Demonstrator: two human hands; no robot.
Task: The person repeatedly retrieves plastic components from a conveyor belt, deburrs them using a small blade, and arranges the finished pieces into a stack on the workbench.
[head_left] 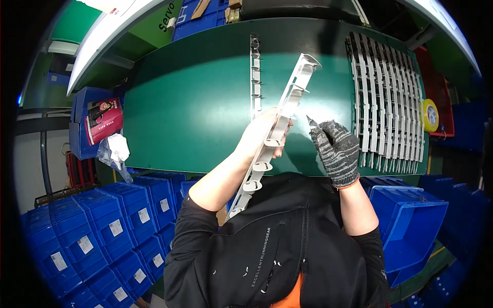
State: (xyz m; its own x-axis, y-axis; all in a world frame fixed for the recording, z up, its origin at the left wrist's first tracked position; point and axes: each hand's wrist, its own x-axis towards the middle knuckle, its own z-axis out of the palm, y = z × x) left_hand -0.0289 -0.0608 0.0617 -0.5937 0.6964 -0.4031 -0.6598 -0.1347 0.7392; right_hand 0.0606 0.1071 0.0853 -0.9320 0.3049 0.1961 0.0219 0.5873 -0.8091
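Observation:
My bare left hand [259, 134] is wrapped round a long pale grey plastic strip [294, 96] with several rounded tabs along it. The strip slants from the lower left, near my body, up to the right above the green table [190, 113]. To its right, my right hand [336, 151], in a dark grey striped knit glove, is closed on a small dark pointed tool [311, 122], perhaps a knife. The tool's tip points up and left toward the strip, apart from it; its handle is hidden in the glove. A similar strip [256, 77] lies on the table beyond my left hand.
Many similar strips [385, 102] lie side by side at the table's right, beside a yellow tape roll [431, 115] and a red bin [448, 97]. Stacked blue bins [97, 226] stand lower left; an open blue bin [411, 231] lower right. A red package [104, 120] sits far left.

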